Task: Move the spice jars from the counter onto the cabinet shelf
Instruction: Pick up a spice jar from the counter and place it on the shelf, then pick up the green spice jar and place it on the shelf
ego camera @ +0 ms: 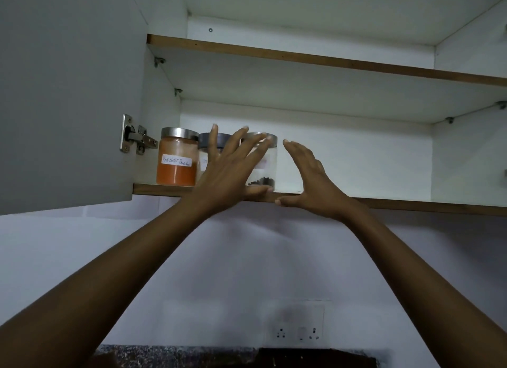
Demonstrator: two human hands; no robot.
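Nearest, the left hand [227, 170] spreads in front of the clear jar [267, 173], the right hand [310, 181] open just beside it; neither grips. The jar stands on the cabinet shelf [384, 203], nearly empty, so probably light but slick and breakable: best held round its body.

The red chilli powder jar [177, 159], a half-hidden jar [203, 142] and a clear jar [267, 175] with dark bits stand upright, side by side, at the left of the bottom cabinet shelf [384, 203].

Shelf [384, 204] bears chilli jar [177, 159], half-hidden jar [204, 141]; perhaps peppercorn jar [267, 173].
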